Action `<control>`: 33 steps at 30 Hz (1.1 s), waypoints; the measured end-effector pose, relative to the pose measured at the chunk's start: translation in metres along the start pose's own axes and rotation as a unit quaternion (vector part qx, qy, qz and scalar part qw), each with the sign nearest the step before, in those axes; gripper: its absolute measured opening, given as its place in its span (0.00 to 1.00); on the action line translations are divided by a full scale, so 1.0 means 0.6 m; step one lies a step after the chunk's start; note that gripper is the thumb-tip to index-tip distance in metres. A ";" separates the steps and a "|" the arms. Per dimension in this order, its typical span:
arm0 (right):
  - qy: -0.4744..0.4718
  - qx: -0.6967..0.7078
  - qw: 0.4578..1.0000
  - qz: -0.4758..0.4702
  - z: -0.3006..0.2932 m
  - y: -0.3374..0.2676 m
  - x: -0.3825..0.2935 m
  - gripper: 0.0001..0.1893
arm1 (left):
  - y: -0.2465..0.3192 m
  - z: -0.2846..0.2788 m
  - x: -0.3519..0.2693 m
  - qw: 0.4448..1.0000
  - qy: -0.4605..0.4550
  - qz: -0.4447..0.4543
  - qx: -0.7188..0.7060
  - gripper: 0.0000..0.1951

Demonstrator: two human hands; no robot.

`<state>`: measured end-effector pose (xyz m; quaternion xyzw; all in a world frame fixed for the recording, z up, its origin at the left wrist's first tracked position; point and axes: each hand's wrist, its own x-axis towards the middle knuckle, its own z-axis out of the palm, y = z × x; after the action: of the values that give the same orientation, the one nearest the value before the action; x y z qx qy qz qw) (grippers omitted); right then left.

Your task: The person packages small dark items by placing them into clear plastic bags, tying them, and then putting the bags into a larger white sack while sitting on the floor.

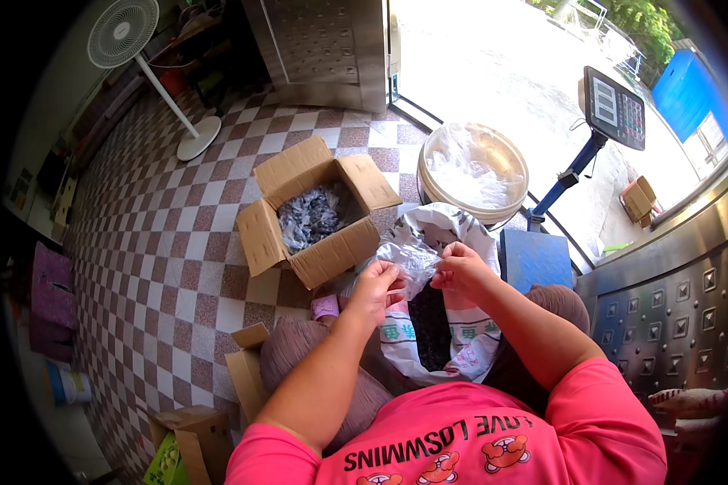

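Note:
A clear plastic bag (414, 262) is stretched between my two hands, over an open woven sack. My left hand (377, 290) pinches the bag's left side between thumb and fingers. On its right side my right hand (461, 270) grips the bag's edge. Below them the white woven sack (400, 339), printed with coloured characters, stands between my knees with its rim rolled down. Small dark pieces (432, 330) lie inside it; what they are I cannot tell. An open cardboard box (327, 260) beyond my left hand holds clear bags of dark pieces (312, 218).
Beyond the sack stands a round tub (473, 212) holding clear plastic bags. A platform scale (537, 257) is at the right, its display (616, 109) on a blue post. More cardboard boxes (203, 430) are at lower left. A white standing fan (199, 138) is farther off, near a metal door (333, 54).

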<state>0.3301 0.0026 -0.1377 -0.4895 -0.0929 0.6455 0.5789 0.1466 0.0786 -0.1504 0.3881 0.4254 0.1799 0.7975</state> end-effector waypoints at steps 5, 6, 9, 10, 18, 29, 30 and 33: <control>0.027 -0.265 0.963 -0.030 -0.008 0.023 0.006 0.10 | 0.021 -0.012 -0.002 0.972 -0.020 0.015 -0.233 0.03; 0.033 -0.325 0.944 -0.038 0.000 0.023 0.001 0.09 | 0.020 -0.016 0.000 0.967 -0.014 0.026 -0.252 0.03; -0.032 -0.407 0.905 -0.119 -0.001 0.029 0.002 0.07 | 0.018 -0.023 0.002 0.959 -0.009 0.026 -0.281 0.04; -0.033 -0.407 0.905 -0.119 -0.001 0.029 0.003 0.07 | 0.019 -0.022 0.001 0.959 -0.009 0.027 -0.281 0.04; -0.085 -0.656 0.703 -0.261 -0.001 0.026 -0.006 0.21 | 0.021 -0.004 -0.006 0.984 0.034 0.087 -0.154 0.05; -0.018 -0.667 0.732 -0.142 0.041 0.007 -0.029 0.24 | -0.013 0.025 0.007 0.912 0.060 0.158 0.373 0.15; -0.025 -0.678 0.720 -0.149 0.045 0.009 -0.031 0.25 | -0.031 0.013 0.024 0.866 0.096 0.217 0.440 0.12; -0.033 -0.709 0.681 -0.182 0.028 0.028 -0.016 0.27 | -0.052 -0.005 0.044 0.836 0.141 0.253 0.466 0.05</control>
<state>0.3053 -0.0030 -0.1358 -0.7055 -0.6287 0.2841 0.1619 0.1582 0.0764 -0.1897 0.7780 0.4541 0.2087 0.3807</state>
